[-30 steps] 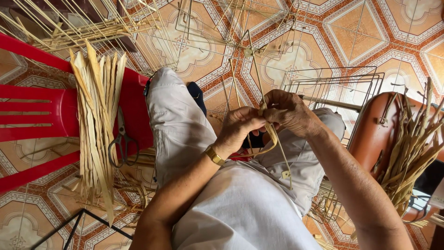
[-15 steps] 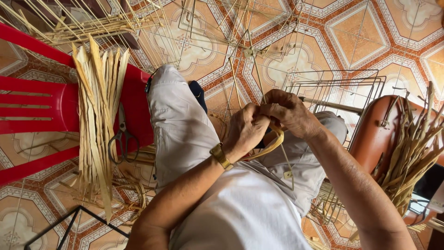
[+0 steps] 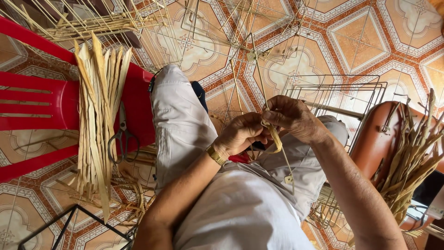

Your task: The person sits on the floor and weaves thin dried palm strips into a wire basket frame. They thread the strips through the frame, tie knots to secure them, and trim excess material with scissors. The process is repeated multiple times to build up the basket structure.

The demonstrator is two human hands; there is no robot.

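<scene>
My left hand and my right hand meet above my lap, both pinching a yellowish dried fibre strip against a thin wire frame that rises away from me. The strip curls down between my fingers. A gold watch band circles my left wrist. My legs are in pale grey trousers.
A bundle of dried straw strips lies over a red plastic chair, with dark scissors beside it. A rectangular wire basket frame stands at the right, near an orange stool holding more dried strips. Patterned tile floor lies below.
My hands have shifted slightly up and right on the wire frame, working the strip; the view has tilted a little. The strip's loop now hangs lower between my fingers.
</scene>
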